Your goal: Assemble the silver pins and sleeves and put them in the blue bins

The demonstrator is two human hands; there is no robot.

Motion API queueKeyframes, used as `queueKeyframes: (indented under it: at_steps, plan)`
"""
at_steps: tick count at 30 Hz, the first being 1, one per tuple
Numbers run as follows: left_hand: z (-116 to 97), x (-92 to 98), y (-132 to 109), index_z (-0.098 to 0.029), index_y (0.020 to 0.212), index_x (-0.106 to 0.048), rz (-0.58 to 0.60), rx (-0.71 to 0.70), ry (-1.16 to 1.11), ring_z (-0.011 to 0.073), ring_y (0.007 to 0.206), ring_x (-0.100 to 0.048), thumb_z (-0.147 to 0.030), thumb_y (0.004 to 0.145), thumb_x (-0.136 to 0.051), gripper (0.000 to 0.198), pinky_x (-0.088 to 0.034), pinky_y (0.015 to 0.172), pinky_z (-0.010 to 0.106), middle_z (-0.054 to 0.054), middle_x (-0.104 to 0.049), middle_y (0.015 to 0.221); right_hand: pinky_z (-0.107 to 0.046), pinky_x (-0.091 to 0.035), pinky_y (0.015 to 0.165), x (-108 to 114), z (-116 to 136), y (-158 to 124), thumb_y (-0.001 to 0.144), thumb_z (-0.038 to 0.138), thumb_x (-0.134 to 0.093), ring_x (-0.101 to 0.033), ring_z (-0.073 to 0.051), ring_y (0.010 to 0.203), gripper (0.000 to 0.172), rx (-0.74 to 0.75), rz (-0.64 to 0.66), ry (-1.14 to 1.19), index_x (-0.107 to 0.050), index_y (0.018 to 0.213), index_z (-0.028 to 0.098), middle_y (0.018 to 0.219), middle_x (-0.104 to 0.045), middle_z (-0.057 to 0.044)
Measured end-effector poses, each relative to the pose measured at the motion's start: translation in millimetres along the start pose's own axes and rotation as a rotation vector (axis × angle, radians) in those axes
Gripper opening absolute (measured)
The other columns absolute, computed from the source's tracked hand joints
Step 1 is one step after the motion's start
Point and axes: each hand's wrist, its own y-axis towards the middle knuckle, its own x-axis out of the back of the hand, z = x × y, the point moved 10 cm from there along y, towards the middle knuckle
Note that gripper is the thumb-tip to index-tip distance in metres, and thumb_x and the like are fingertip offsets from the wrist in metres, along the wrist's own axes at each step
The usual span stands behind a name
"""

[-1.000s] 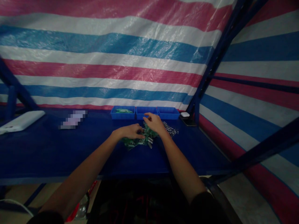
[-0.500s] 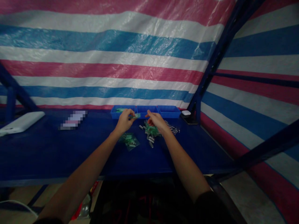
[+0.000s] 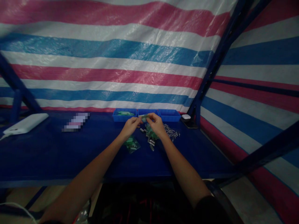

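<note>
My left hand (image 3: 130, 127) and my right hand (image 3: 156, 123) meet above the blue table, both pinching one small green circuit board (image 3: 144, 117) between their fingertips. Under them lie a pile of green boards (image 3: 131, 144), a second heap of boards with small silver cylinders (image 3: 150, 138), and a scatter of silver metal parts (image 3: 171, 130) to the right. Three blue bins stand in a row just behind: the left bin (image 3: 124, 115) holds green boards, the middle bin (image 3: 147, 112) and right bin (image 3: 169, 115) show no contents I can make out.
A white box-like device (image 3: 25, 123) lies at the table's far left, a blurred flat item (image 3: 76, 122) nearer the middle. A small white case (image 3: 186, 117) sits by a dark blue frame post (image 3: 198, 102). Striped tarpaulin walls close the back and right.
My left hand rose from the pile with a green board and moved right. My right hand came in to meet it, so both now pinch the board.
</note>
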Motion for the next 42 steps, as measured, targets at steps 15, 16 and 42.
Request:
queueKeyframes:
  at_steps: [15,16,42]
  plan:
    - [-24.0,10.1,-3.5,-0.018,0.082,-0.059,-0.11,-0.291,0.237,0.0134,0.073,-0.051,-0.026,0.074,-0.056,0.011,-0.044,0.059,0.023,0.002,-0.051,0.082,-0.03,-0.041,0.082,-2.5,-20.4,-3.9,0.071,0.041,-0.057,-0.049,-0.019,0.1,0.026,-0.187,0.018,-0.089,-0.067,0.073,0.018,0.104,-0.051,-0.006]
    - [-28.3,9.5,-5.0,-0.018,0.083,-0.059,-0.113,-0.335,0.285,0.0139,0.076,-0.051,-0.025,0.076,-0.055,0.011,-0.045,0.061,0.023,0.003,-0.05,0.083,-0.029,-0.043,0.076,-5.1,-22.1,-4.9,0.071,0.045,-0.055,-0.052,-0.018,0.094,0.031,-0.227,0.047,-0.031,-0.066,0.074,0.017,0.098,-0.055,-0.006]
    - [36.6,10.6,0.5,-0.014,0.073,-0.064,-0.056,0.302,-0.068,0.012,0.056,-0.046,-0.049,0.071,-0.048,0.039,-0.031,0.051,0.023,0.003,-0.059,0.066,-0.029,-0.041,0.079,-22.8,29.3,-19.6,0.075,0.007,-0.041,-0.052,-0.018,0.082,0.034,0.243,0.02,-0.52,-0.069,0.088,0.02,0.081,-0.056,-0.005]
